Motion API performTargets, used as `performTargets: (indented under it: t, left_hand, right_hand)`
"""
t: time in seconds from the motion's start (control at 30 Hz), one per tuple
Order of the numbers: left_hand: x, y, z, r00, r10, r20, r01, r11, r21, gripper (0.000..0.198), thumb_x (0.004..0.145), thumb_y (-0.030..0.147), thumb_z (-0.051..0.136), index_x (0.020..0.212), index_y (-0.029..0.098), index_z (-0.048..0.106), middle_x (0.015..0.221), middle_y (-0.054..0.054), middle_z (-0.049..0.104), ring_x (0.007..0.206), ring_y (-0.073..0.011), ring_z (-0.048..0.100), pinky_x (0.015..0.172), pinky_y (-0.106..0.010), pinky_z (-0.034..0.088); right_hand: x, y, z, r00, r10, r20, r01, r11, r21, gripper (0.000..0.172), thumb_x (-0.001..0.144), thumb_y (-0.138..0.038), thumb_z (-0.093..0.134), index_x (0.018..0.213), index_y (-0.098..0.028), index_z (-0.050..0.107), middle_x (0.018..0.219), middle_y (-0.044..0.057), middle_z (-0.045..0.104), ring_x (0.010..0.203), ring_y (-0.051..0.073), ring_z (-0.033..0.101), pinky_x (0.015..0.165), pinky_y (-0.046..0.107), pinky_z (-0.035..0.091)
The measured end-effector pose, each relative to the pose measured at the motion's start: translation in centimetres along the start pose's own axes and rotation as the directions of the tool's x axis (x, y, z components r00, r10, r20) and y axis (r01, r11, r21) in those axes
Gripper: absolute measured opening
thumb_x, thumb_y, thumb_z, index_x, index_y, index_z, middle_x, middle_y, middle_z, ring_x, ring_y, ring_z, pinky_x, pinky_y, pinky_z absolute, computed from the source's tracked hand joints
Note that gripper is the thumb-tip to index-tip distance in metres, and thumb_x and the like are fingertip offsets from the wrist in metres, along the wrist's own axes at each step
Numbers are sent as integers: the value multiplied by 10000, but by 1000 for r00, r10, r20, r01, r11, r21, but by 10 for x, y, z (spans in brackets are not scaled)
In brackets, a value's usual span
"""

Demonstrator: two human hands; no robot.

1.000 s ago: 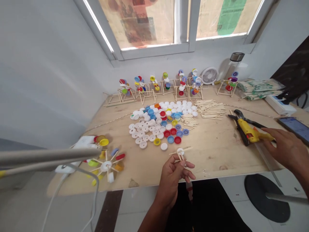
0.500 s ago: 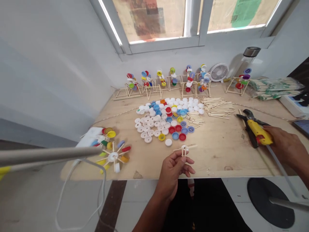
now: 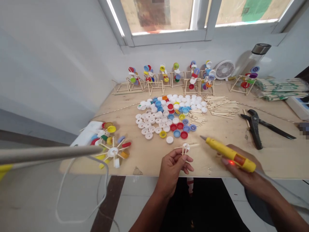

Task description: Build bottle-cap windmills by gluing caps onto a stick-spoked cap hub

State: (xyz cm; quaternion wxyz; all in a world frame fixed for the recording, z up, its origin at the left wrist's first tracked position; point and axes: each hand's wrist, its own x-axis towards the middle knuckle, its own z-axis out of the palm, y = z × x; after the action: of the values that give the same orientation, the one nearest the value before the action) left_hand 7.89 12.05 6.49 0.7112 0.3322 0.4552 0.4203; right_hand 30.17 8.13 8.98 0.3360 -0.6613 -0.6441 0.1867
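My left hand (image 3: pixel 173 167) pinches a white bottle cap with thin wooden sticks glued to it (image 3: pixel 185 147), held just over the front edge of the plywood board (image 3: pixel 217 135). My right hand (image 3: pixel 243 172) grips a yellow glue pen (image 3: pixel 228 153) with a red light on. Its tip points left toward the cap piece and stops a short way from it. A clear glue stick trails from the back of the pen.
A heap of coloured bottle caps (image 3: pixel 169 116) and piles of wooden sticks (image 3: pixel 220 106) lie mid-board. Finished cap windmills (image 3: pixel 176 75) line the wall, and another lies at the left (image 3: pixel 112 151). Black pliers (image 3: pixel 256 127), a small fan (image 3: pixel 224 69) and a bottle (image 3: pixel 258 54) are on the right.
My right hand picked the yellow glue pen up from beside the pliers and brought it left, toward the cap piece. My left hand kept holding that piece almost still.
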Motion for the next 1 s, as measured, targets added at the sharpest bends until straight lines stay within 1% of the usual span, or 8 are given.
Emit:
performTargets:
  t: [0.03,0.07,0.13,0.27,0.53,0.73,0.87,1.0]
  left_hand:
    - [0,0,-1,1000,14,-8,-13,1000,14,277,729,319,689,919,126,629,717,-52,686,501,-122,611,473,-218,420]
    - [0,0,-3,1000,26,-14,-25,999,27,278,731,317,686,925,126,632,718,-50,685,499,-119,608,472,-216,417]
    - [0,0,-6,999,41,-31,-40,998,46,283,732,317,683,936,128,633,717,-44,683,494,-116,606,469,-215,414]
    - [2,0,-8,998,40,-55,-37,998,59,294,724,326,688,937,132,629,718,-39,680,490,-118,606,465,-219,417]
    - [3,0,-8,999,36,-38,-33,997,70,308,724,331,685,950,129,630,724,-42,674,489,-116,598,460,-217,417]
    - [3,-1,-9,997,58,-44,-53,993,110,306,724,338,680,952,138,640,720,-40,675,491,-120,604,458,-219,418]
    - [3,-1,-9,996,75,-46,-68,987,144,280,741,320,662,953,139,639,721,-39,675,493,-117,604,459,-216,421]
    - [3,0,-8,995,90,-49,-81,982,169,286,741,324,662,957,137,644,720,-40,671,493,-118,602,457,-216,424]
  right_hand:
    - [0,-9,4,995,-56,86,54,998,29,213,809,-457,565,816,-248,605,740,20,621,628,169,584,534,268,457]
    - [0,-16,8,985,-100,140,94,994,47,190,834,-423,547,831,-239,594,763,21,619,653,164,583,560,267,460]
    - [1,-25,13,967,-162,197,151,986,68,161,872,-369,510,855,-223,574,795,28,613,688,159,578,595,271,456]
    - [-2,-29,22,957,-217,194,207,976,75,149,881,-346,509,841,-209,551,767,25,591,663,152,561,582,276,436]
    - [-5,-23,35,934,-335,128,334,942,25,115,878,-294,527,814,-199,530,694,8,548,633,144,516,595,284,387]
    - [-2,-21,37,919,-384,94,386,923,-8,142,873,-298,537,778,-194,519,656,-3,521,591,132,477,580,279,345]
    - [0,-21,36,910,-401,103,407,912,-44,156,874,-305,542,773,-189,516,653,-3,521,584,131,477,576,276,339]
    - [0,-20,36,909,-409,82,414,909,-53,146,873,-295,542,778,-187,520,655,-1,524,582,133,482,570,275,337]
